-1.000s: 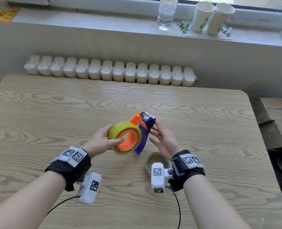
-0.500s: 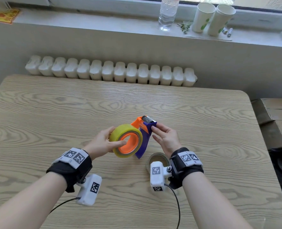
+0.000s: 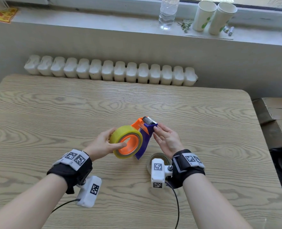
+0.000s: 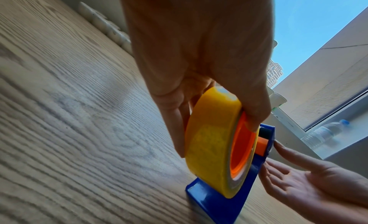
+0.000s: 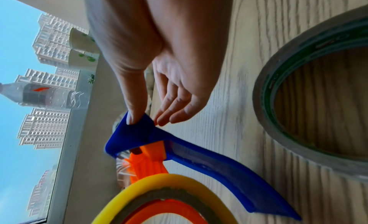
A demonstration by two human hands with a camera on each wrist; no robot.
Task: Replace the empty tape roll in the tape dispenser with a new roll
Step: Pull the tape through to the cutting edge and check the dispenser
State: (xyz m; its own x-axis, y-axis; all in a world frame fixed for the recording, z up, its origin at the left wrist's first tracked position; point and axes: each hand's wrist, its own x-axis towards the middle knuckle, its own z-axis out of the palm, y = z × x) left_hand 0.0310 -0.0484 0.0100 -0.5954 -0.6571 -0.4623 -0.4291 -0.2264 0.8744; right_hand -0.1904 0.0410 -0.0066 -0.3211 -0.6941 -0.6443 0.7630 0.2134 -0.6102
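Note:
The blue tape dispenser point(image 3: 144, 144) stands tilted on the wooden table point(image 3: 70, 113), its foot point(image 4: 215, 202) on the wood. A full yellow tape roll point(image 3: 120, 131) sits on its orange hub point(image 3: 131, 143). My left hand point(image 3: 104, 142) grips that roll, thumb on the front face and fingers behind. My right hand point(image 3: 166, 138) is spread, its thumb tip point(image 5: 131, 119) and straight fingertips resting on the blue cutter head point(image 5: 137, 133). The empty cardboard roll point(image 3: 160, 157) lies flat on the table under my right wrist, seen large in the right wrist view point(image 5: 262, 92).
A white radiator point(image 3: 110, 71) runs behind the table's far edge. On the windowsill stand a water bottle point(image 3: 168, 12) and two paper cups point(image 3: 213, 17). Cardboard boxes point(image 3: 276, 111) sit on the floor to the right.
The dispenser has sunk a little toward the table. My right hand has slid up from the dispenser's side to its cutter head. My left hand keeps its grip on the roll.

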